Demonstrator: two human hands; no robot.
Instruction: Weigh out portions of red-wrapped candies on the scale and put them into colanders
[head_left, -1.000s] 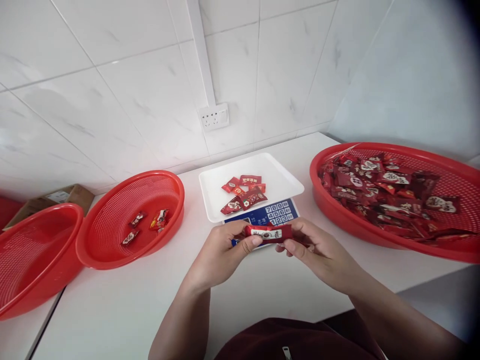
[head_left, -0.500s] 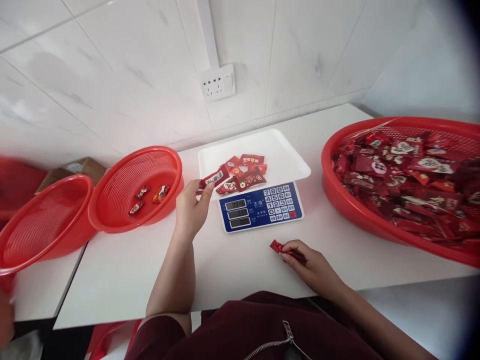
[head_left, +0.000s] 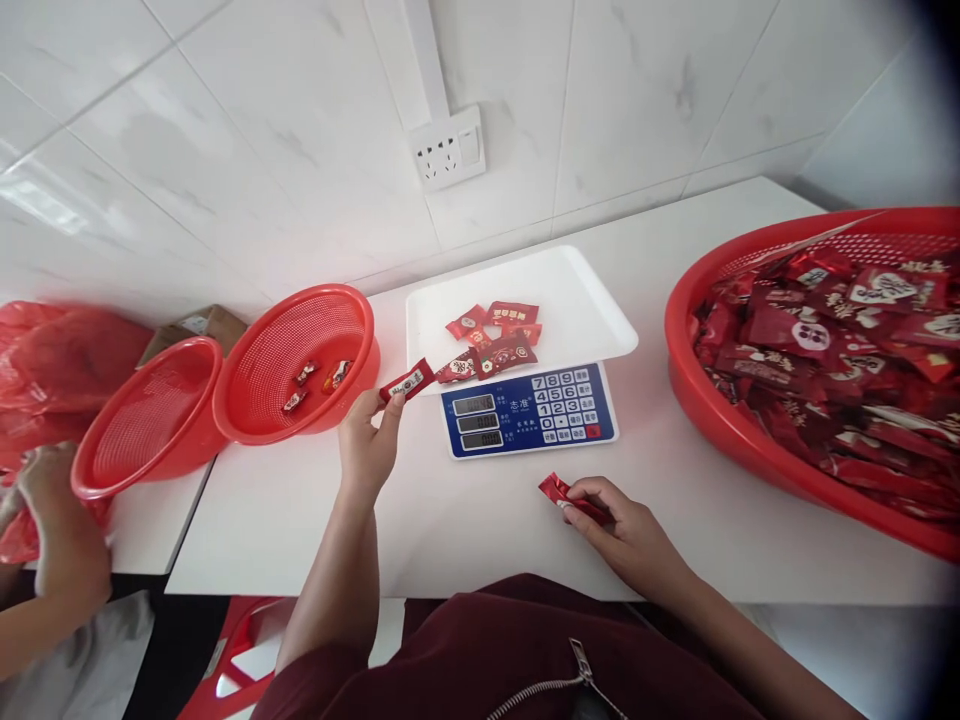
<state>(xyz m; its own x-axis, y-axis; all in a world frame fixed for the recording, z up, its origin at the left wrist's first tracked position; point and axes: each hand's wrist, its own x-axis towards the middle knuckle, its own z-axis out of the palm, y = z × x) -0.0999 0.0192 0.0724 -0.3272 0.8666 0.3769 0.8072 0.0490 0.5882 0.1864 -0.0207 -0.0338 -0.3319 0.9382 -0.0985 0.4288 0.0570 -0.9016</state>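
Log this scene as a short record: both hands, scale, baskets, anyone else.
Left hand: holds a dark red packet by the tray's near left corner
Right hand: holds at least one bright red packet; exact count unclear
Scale: blue panel; white tray bears several wrapped packets
Right basket: heaped with packets
Middle basket: a few small packets
Left basket: contents unclear
Other person: hand beside red plastic

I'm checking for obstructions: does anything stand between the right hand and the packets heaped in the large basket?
Yes, the near side of the red perforated basket stands between the right hand, holding a red packet, and the heaped packets. Nothing else visible does.
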